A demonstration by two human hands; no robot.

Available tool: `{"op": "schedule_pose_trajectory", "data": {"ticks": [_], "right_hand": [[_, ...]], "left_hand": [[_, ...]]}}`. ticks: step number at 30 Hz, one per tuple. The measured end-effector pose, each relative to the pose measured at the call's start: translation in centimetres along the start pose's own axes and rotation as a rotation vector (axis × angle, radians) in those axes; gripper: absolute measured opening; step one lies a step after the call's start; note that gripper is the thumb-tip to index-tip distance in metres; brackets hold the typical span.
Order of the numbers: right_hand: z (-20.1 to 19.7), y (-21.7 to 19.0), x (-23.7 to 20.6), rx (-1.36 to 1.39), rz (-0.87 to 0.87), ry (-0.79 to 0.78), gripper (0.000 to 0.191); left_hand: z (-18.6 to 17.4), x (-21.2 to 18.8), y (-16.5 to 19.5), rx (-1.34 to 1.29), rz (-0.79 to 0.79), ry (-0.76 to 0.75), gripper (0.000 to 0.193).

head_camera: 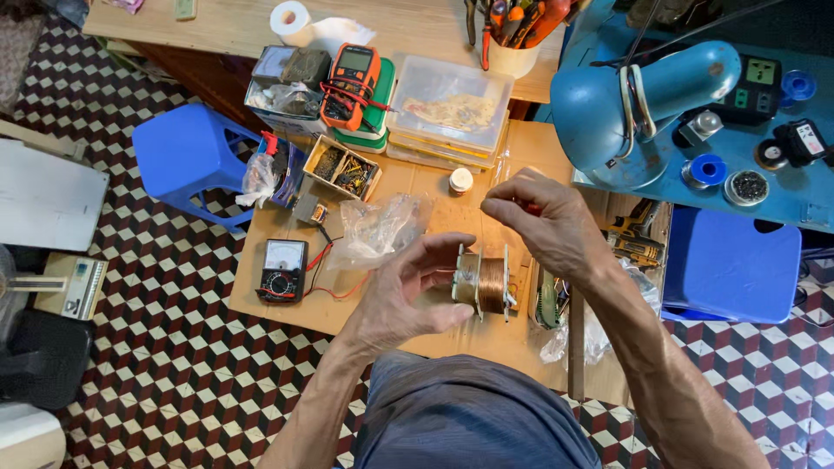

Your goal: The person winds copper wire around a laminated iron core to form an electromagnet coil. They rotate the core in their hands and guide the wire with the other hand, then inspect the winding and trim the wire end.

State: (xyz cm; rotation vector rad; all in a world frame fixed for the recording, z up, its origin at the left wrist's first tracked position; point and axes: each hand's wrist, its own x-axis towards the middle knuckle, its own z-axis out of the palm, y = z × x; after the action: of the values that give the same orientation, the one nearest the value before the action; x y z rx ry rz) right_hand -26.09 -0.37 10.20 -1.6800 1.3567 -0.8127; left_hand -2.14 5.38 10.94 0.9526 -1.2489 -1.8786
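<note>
My left hand (407,291) holds a small spool wound with copper wire (486,283), gripping its left end plate between thumb and fingers above a low wooden board (417,187). My right hand (543,221) hovers just above and to the right of the spool with its fingertips pinched together. A bit of red shows at the fingers. Whether a thin wire runs from the spool to them is too fine to see.
On the board lie a crumpled clear plastic bag (378,227), an analog meter with red leads (282,271), a small parts box (343,167) and a white cap (460,180). Behind stand an orange multimeter (352,82), a clear lidded tub (447,108), a blue stool (187,156) and a blue lamp (638,108).
</note>
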Motion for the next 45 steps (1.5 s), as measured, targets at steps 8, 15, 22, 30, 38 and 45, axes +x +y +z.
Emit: {"op": "schedule_pose_trajectory", "data": {"ticks": [8,15,22,30,38,45], "right_hand": [[-0.5,-4.8,0.0,-0.191,-0.126,0.09,0.014],[0.8,-6.4,-1.0,-0.241,-0.186,0.113,0.011],[2.2,-7.5,-0.5,-0.271,-0.21,0.169,0.009],[3.4,-8.6,-2.2,-0.308,-0.18,0.155,0.01],[4.5,-8.2,-5.5,-0.215,-0.036,0.16,0.012],[5.0,-6.2,-6.7,-0.199,0.068,0.231,0.009]], "left_hand": [[-0.9,0.0,-1.7,0.044,0.052,-0.007,0.071],[-3.0,1.2,-2.6,0.141,0.117,-0.058,0.065],[-5.1,2.8,-2.9,0.176,0.103,-0.217,0.064],[-6.9,4.7,-3.5,0.155,0.08,-0.167,0.061],[-6.7,5.5,-4.8,0.084,0.181,-0.015,0.065],[-5.0,5.7,-4.1,-0.17,0.137,0.124,0.067]]}}
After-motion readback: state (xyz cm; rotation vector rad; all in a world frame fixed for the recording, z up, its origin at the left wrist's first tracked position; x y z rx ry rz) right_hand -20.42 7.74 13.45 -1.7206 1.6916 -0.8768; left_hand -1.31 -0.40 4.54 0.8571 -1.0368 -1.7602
